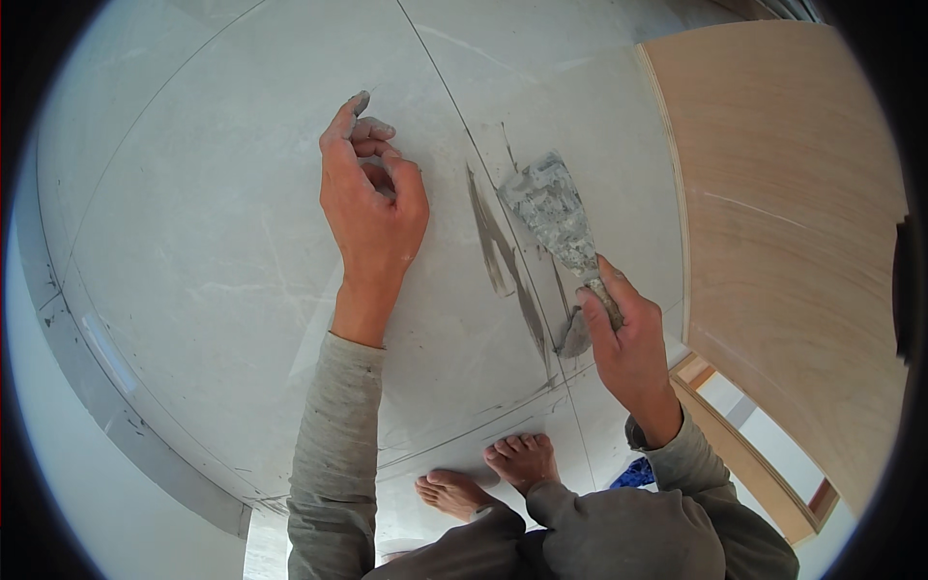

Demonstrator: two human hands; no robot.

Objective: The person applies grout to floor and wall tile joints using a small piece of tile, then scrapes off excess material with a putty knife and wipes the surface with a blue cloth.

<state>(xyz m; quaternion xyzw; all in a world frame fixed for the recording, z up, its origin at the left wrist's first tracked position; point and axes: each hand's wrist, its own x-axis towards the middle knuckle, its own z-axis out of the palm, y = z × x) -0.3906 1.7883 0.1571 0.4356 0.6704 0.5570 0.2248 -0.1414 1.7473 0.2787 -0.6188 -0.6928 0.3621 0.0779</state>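
Observation:
My right hand [633, 353] grips the handle of a putty knife [556, 208]. Its blade is caked with grey paste and points up and left, over a dark joint between large pale grey tiles [242, 232]. Beside that hand is a dark grey lump [575, 333], probably paste. Streaks of grey paste [507, 251] run along the joint. To the left, my left hand [375, 193] is over the tiles with loosely curled fingers apart and grey-smeared fingertips. Nothing shows in it, though part of the palm is hidden.
A large plywood panel [783, 213] stands along the right, with a wooden frame [754, 454] below it. My bare feet [522, 459] are on the tiles at the bottom. Grey edging [126, 416] curves along the left beside a white surface. Something blue [633, 473] lies near my right sleeve.

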